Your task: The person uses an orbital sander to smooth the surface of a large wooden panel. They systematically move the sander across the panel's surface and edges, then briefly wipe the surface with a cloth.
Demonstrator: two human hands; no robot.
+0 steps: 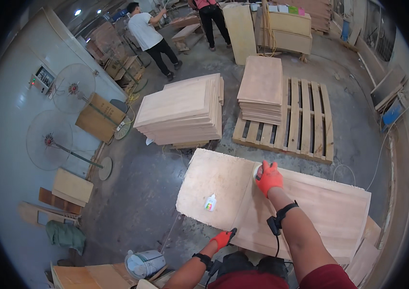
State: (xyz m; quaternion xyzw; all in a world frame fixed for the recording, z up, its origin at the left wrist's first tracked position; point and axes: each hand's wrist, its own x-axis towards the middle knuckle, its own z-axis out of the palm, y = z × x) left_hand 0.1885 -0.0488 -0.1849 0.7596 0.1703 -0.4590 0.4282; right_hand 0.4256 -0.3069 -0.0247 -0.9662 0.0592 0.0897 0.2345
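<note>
A light wooden panel (pixel 310 207) lies in front of me, with a paler rough-edged sheet (pixel 214 176) along its left side and a seam between them. My right hand (pixel 269 179), in an orange glove, is closed on a whitish roll (pixel 257 171) that looks like tape, at the far end of the seam. At the near end, my left hand (pixel 224 238), gloved in orange with dark fingertips, pinches the panel's edge; its fingers are partly hidden. A small white bottle (pixel 210 203) with a colourful label lies on the paler sheet.
Beyond the work surface are a stack of panels (pixel 180 108) and another stack (pixel 261 89) on a wooden pallet (pixel 305 120). Two fans (pixel 50 139) stand at left, a white bucket (pixel 144 264) near my left arm. Two people (pixel 149 36) stand at the back.
</note>
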